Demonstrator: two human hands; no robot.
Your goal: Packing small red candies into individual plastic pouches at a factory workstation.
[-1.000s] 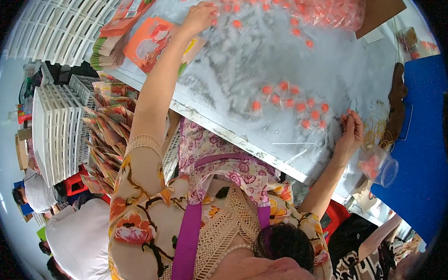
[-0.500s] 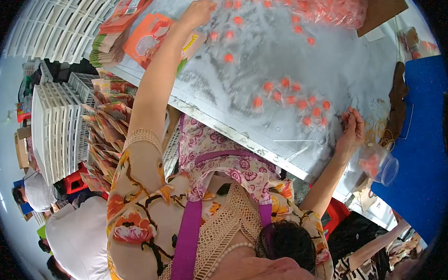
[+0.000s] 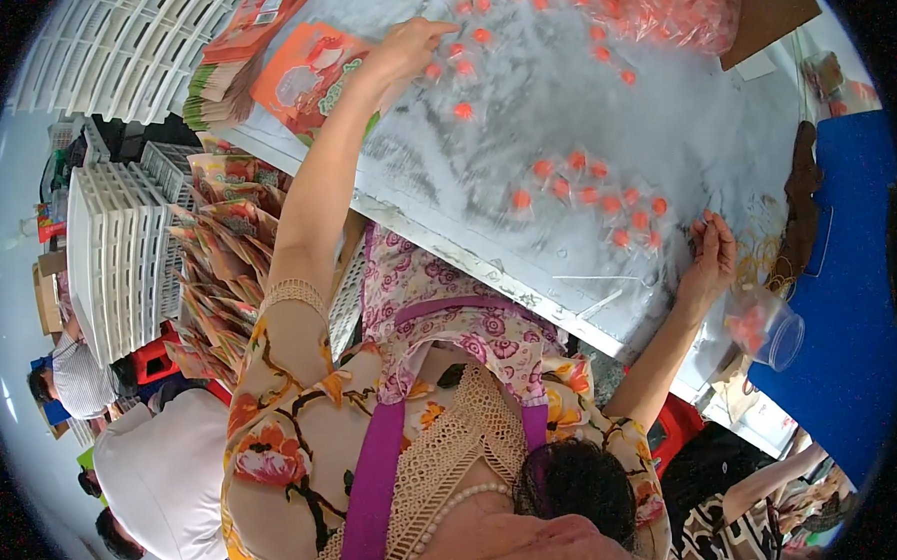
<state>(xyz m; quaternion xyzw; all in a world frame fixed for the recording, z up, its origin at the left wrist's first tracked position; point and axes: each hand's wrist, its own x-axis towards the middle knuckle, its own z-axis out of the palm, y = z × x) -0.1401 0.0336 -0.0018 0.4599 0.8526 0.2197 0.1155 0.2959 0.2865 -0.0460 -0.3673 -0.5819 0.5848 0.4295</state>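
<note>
My left hand (image 3: 411,51) reaches over the far left of the metal tabletop (image 3: 528,262), its index finger stretched toward small round orange-red pieces in clear wrappers (image 3: 461,69). Nothing shows in its grasp. Under that forearm lies a flat orange printed pouch (image 3: 304,76). On the right side of the table rests my right hand (image 3: 711,254), fingers loosely bent and partly apart, with no held thing visible. Just left of it is a loose cluster of the same wrapped pieces (image 3: 588,196). A clear plastic tub (image 3: 771,331) with reddish contents lies tilted beside my right wrist.
A large heap of wrapped pieces (image 3: 657,11) sits at the far side against a cardboard flap (image 3: 772,16). Stacked pouches (image 3: 225,90) stand at the table's left. White crates (image 3: 118,264) and upright pouches (image 3: 223,280) are further left. Rubber bands (image 3: 758,256) lie at right.
My left hand has drawn slightly nearer and to the right, its index finger now extended among the wrapped pieces. My right hand stays in nearly the same spot.
</note>
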